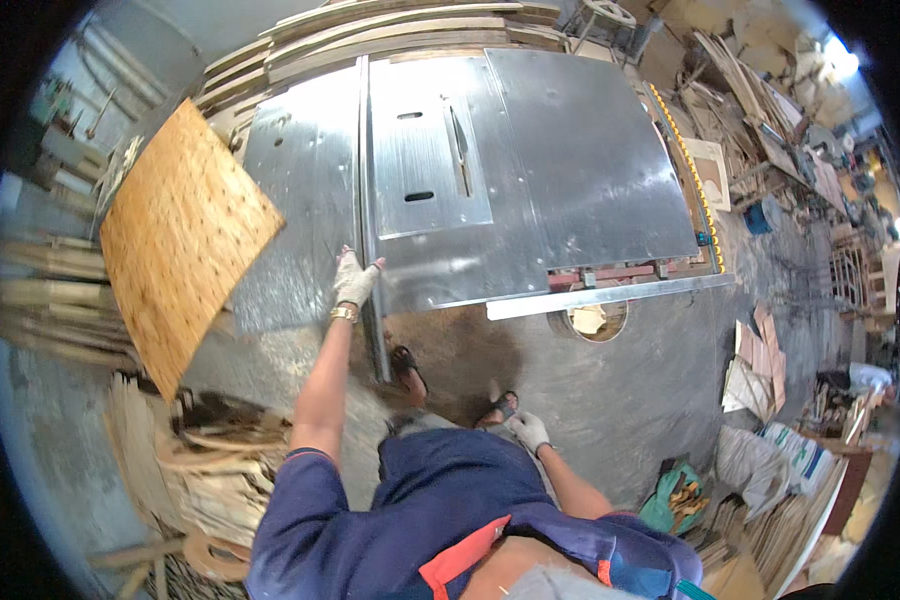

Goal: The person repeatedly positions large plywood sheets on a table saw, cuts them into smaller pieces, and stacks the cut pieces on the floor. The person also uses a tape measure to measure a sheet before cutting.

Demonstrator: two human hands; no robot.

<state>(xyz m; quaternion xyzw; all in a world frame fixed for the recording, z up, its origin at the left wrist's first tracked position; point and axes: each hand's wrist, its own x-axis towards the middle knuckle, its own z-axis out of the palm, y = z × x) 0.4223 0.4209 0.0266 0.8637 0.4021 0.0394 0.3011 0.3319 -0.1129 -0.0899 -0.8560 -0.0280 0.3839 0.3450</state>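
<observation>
A metal-topped saw table (600, 150) stands in front of me, with a slotted insert plate (435, 165) and a narrow blade slot. A long metal rail (366, 170) crosses its top and juts past the near edge. My left hand (356, 280), gloved and with a watch at the wrist, rests on the rail near that edge, thumb and fingers spread. My right hand (530, 431), also gloved, hangs low beside my thigh, loosely open, with nothing visible in it. A plywood sheet (185, 240) stands tilted at the table's left side.
Long boards (390, 40) are stacked behind the table. Wood offcuts (220, 470) pile up at the lower left. A round container (597, 320) stands under the right front edge. Sacks (755, 465) and a green bag of scraps (675, 498) lie at the lower right.
</observation>
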